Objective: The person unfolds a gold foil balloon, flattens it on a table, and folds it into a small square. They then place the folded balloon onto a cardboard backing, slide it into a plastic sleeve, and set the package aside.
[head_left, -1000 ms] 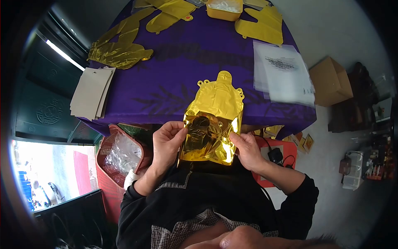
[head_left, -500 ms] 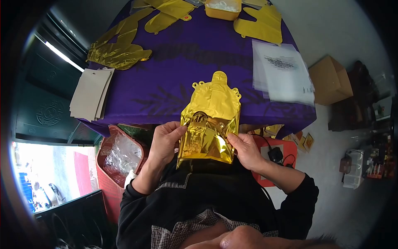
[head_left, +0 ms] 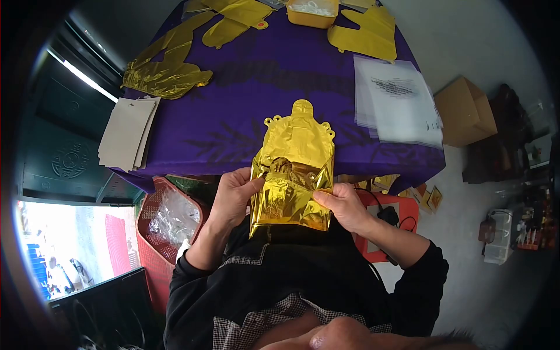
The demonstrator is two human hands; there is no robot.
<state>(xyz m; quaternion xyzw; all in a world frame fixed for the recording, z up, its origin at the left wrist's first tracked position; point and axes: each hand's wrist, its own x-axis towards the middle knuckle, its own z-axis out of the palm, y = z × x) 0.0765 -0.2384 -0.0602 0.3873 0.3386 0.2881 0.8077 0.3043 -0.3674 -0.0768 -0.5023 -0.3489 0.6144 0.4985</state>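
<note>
A shiny gold foil piece (head_left: 297, 140) with a rounded tab at its top and small loops at its upper corners lies partly on the purple-covered table (head_left: 262, 76). Its lower part is folded over and hangs past the front edge, above the lap. My left hand (head_left: 233, 195) pinches the left side of the fold between thumb and fingers. On the right side, my right hand (head_left: 343, 207) grips the foil with the thumb on top and the fingers mostly hidden behind it.
Gold foil shapes (head_left: 166, 73) lie at the table's far left, another (head_left: 370, 35) at the far right, near a yellow container (head_left: 312, 14). Cards (head_left: 127, 131) sit left, clear plastic bags (head_left: 402, 105) right. Beyond are a cardboard box (head_left: 466, 111), a red basket (head_left: 149, 221) and a red stool (head_left: 408, 216).
The upper part of the foil has shifted slightly left. My right hand has moved a little left and its thumb now lies further over the foil.
</note>
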